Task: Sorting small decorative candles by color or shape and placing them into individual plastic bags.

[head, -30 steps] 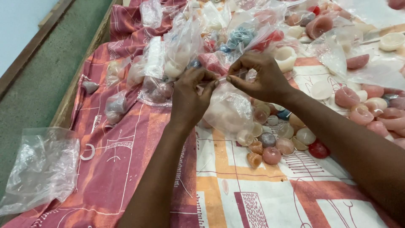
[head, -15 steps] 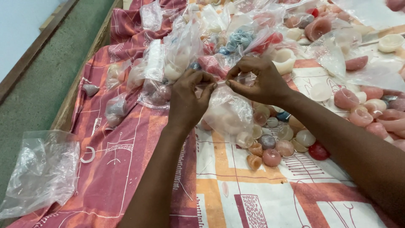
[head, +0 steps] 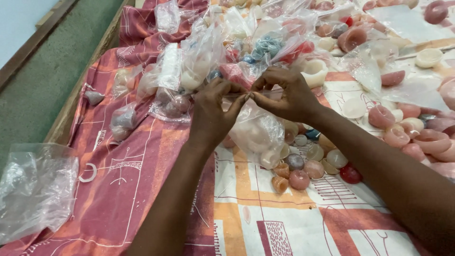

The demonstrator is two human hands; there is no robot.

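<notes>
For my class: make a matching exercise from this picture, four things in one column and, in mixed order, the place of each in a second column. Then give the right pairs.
Things
1. filled clear bag
2. empty plastic bags
3. dark red stone
4. white ring piece

Places
A. on the red cloth, just right of the empty bags
B. hanging from the fingertips of the left hand and right hand
C. at the far left edge, near the bottom
D. right of the loose stones below the filled bag

Pairs: 1-B, 2-C, 3-D, 4-A
</notes>
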